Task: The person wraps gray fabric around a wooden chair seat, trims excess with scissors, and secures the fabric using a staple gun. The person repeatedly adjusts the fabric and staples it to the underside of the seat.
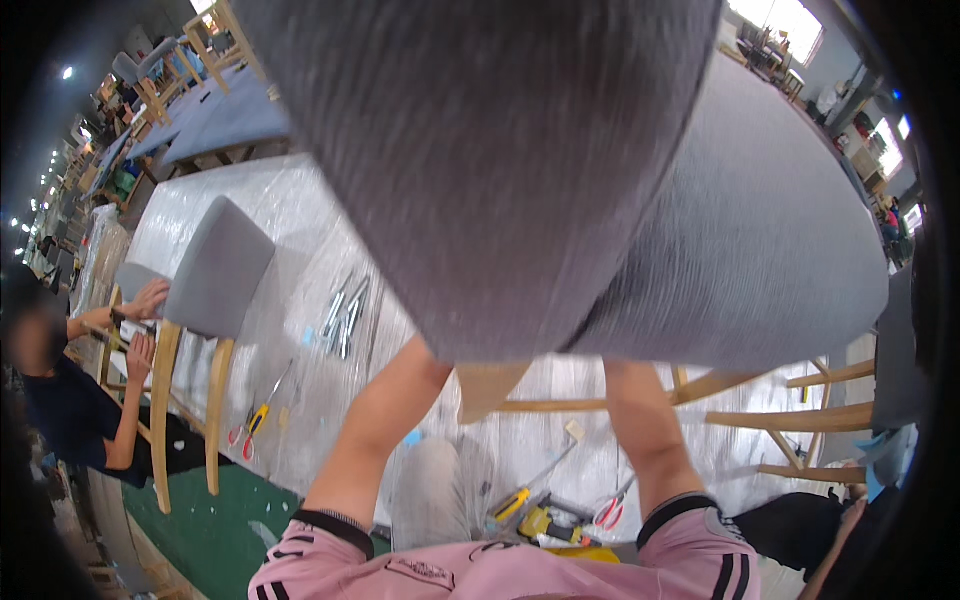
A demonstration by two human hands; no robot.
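Note:
A grey upholstered chair [500, 200] fills the upper middle of the head view, very close to me. Its two padded panels meet at a dark seam, and a second grey panel [750, 220] spreads to the right. Pale wooden parts [490, 390] show below the fabric. My left forearm [385, 420] and my right forearm [645, 420] reach up beneath the chair's lower edge. Both hands are hidden behind the upholstery, so their fingers and grip do not show.
Plastic film covers the worktable [300, 200], where several metal rods [345, 315] lie. Red-handled scissors [612, 512] and a yellow-handled screwdriver [510, 503] lie near me. At left, a co-worker [75, 390] touches another grey chair [220, 270]. Another person's arm [840, 540] shows at lower right.

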